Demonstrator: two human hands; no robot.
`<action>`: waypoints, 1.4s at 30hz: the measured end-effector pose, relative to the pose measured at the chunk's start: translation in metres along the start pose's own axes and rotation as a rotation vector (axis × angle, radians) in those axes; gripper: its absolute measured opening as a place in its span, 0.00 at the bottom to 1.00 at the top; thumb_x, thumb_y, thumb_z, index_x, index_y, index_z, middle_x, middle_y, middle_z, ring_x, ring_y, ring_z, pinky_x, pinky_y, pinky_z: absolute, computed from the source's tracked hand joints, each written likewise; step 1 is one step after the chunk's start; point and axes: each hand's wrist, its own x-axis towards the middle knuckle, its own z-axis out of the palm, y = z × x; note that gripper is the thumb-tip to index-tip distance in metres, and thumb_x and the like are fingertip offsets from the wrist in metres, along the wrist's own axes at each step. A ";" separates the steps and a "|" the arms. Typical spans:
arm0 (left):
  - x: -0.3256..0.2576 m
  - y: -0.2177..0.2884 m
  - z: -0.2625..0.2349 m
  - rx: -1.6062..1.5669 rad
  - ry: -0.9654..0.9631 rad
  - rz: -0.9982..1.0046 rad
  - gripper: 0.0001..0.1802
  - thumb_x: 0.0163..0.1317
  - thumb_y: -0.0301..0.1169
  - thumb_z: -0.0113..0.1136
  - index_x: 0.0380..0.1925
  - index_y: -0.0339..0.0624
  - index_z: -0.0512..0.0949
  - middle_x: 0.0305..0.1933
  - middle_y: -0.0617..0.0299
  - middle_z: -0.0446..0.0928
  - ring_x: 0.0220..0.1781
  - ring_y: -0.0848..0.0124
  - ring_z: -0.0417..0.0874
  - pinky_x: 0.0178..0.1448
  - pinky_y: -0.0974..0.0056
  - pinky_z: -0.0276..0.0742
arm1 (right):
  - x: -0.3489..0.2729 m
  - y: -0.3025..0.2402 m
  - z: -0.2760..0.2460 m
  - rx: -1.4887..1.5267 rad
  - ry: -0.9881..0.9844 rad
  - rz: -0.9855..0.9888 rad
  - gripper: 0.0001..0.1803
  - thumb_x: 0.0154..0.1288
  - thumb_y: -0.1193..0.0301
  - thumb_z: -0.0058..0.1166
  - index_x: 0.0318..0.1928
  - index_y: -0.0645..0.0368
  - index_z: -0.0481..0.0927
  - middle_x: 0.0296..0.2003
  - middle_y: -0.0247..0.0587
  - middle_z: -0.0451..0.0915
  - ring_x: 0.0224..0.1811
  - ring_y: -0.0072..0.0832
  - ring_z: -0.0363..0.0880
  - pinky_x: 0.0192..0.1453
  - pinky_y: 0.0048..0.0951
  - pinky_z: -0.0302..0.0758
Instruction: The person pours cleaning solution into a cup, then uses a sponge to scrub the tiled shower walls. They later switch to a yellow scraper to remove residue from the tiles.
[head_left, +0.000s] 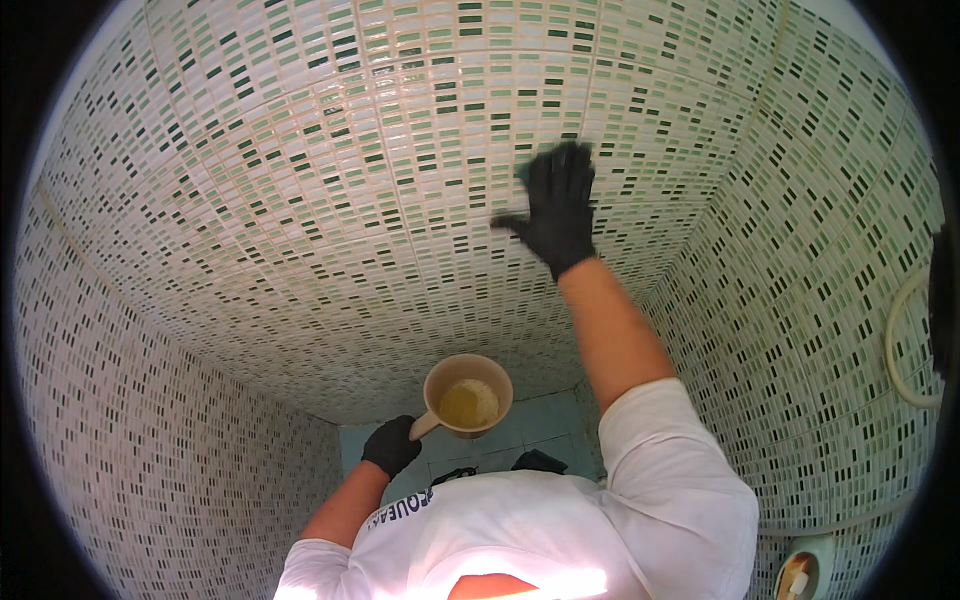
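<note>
Your left grip (391,446), in a black glove, is clenched around the handle of the beige, round, mug-shaped plastic dipper (452,367), which you hold upright and near your body, left of centre, above the pale blue tiled floor (515,426). Inside it is a yellowish liquid (458,407) with whitish froth toward the right, so its contents are clearly not used up. Your right grip (560,205), gloved in black too, is stretched to the far side with fingers spread and palm turned to the far wall of small white, green and dark mosaic tiles (460,125); it is not clenched on anything you can see. A little green shows beside the fingertips, but the hand is blurred, so you cannot tell whether something thin lies under it. Judging by the raised palm and the liquid left in the dipper, your work at this wall is under way rather than finished. Glossy patches at the far left of it look wet, yet no boundary shows which tiles you have covered and which remain. The cream looped hose (895,345) hangs on the right, apart from both grips.
</note>
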 end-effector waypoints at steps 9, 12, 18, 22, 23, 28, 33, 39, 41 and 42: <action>0.005 0.017 -0.005 0.072 -0.017 0.044 0.15 0.49 0.32 0.56 0.39 0.44 0.77 0.37 0.49 0.79 0.41 0.52 0.80 0.46 0.53 0.74 | 0.071 0.053 -0.050 -0.058 0.228 0.049 0.53 0.43 0.35 0.55 0.60 0.63 0.58 0.63 0.62 0.51 0.69 0.61 0.39 0.67 0.62 0.46; 0.010 0.023 -0.002 0.106 -0.054 0.065 0.15 0.49 0.33 0.56 0.39 0.44 0.77 0.37 0.49 0.79 0.41 0.52 0.80 0.46 0.53 0.74 | 0.109 0.079 -0.070 -0.096 0.360 -0.032 0.57 0.42 0.34 0.54 0.63 0.62 0.54 0.66 0.60 0.47 0.70 0.60 0.36 0.68 0.60 0.44; 0.023 0.027 0.008 0.104 -0.072 0.111 0.17 0.48 0.34 0.57 0.40 0.44 0.77 0.38 0.48 0.79 0.41 0.51 0.80 0.45 0.53 0.75 | -0.023 0.063 -0.011 -0.020 -0.110 0.122 0.58 0.41 0.33 0.54 0.63 0.67 0.56 0.66 0.70 0.44 0.69 0.66 0.34 0.70 0.61 0.36; 0.023 0.037 0.000 0.124 -0.104 0.093 0.17 0.47 0.33 0.58 0.40 0.44 0.77 0.39 0.48 0.79 0.42 0.52 0.80 0.46 0.54 0.75 | -0.066 0.069 0.003 -0.034 -0.184 0.120 0.57 0.43 0.33 0.51 0.63 0.66 0.56 0.65 0.70 0.45 0.69 0.66 0.34 0.70 0.60 0.36; 0.020 0.039 -0.002 0.131 -0.112 0.083 0.17 0.47 0.33 0.58 0.40 0.44 0.77 0.39 0.48 0.79 0.42 0.52 0.80 0.46 0.54 0.75 | -0.050 0.071 -0.002 -0.045 -0.159 0.128 0.58 0.43 0.32 0.51 0.63 0.66 0.56 0.65 0.70 0.45 0.69 0.66 0.34 0.70 0.60 0.36; 0.020 0.040 -0.001 0.120 -0.092 0.098 0.18 0.47 0.34 0.58 0.41 0.43 0.77 0.38 0.48 0.79 0.42 0.52 0.80 0.46 0.53 0.75 | 0.092 0.137 -0.078 -0.152 0.316 0.147 0.58 0.52 0.36 0.49 0.67 0.71 0.44 0.67 0.70 0.38 0.71 0.58 0.29 0.72 0.52 0.35; 0.021 0.040 0.004 0.095 -0.048 0.117 0.14 0.49 0.33 0.56 0.37 0.45 0.77 0.37 0.50 0.79 0.41 0.51 0.79 0.45 0.53 0.74 | 0.040 0.137 -0.063 -0.129 0.174 0.173 0.59 0.47 0.46 0.62 0.65 0.76 0.47 0.67 0.72 0.36 0.71 0.61 0.27 0.73 0.48 0.35; 0.021 0.039 0.000 0.119 -0.087 0.113 0.14 0.49 0.33 0.56 0.38 0.45 0.77 0.37 0.50 0.79 0.41 0.52 0.80 0.46 0.53 0.74 | -0.084 0.148 0.001 -0.048 -0.015 0.310 0.61 0.46 0.41 0.59 0.63 0.80 0.48 0.64 0.78 0.35 0.68 0.69 0.28 0.71 0.57 0.32; 0.021 0.038 -0.002 0.145 -0.110 0.101 0.14 0.49 0.33 0.57 0.38 0.45 0.77 0.38 0.50 0.79 0.41 0.52 0.80 0.46 0.53 0.74 | -0.040 0.167 -0.015 -0.096 0.074 0.354 0.58 0.49 0.42 0.58 0.62 0.80 0.49 0.64 0.79 0.36 0.68 0.70 0.29 0.71 0.58 0.32; 0.023 0.039 -0.003 0.157 -0.120 0.095 0.14 0.49 0.34 0.57 0.38 0.45 0.77 0.38 0.50 0.79 0.41 0.52 0.80 0.46 0.53 0.74 | -0.003 0.188 -0.030 -0.118 0.254 0.247 0.56 0.50 0.43 0.57 0.62 0.79 0.50 0.63 0.79 0.40 0.68 0.70 0.31 0.71 0.58 0.34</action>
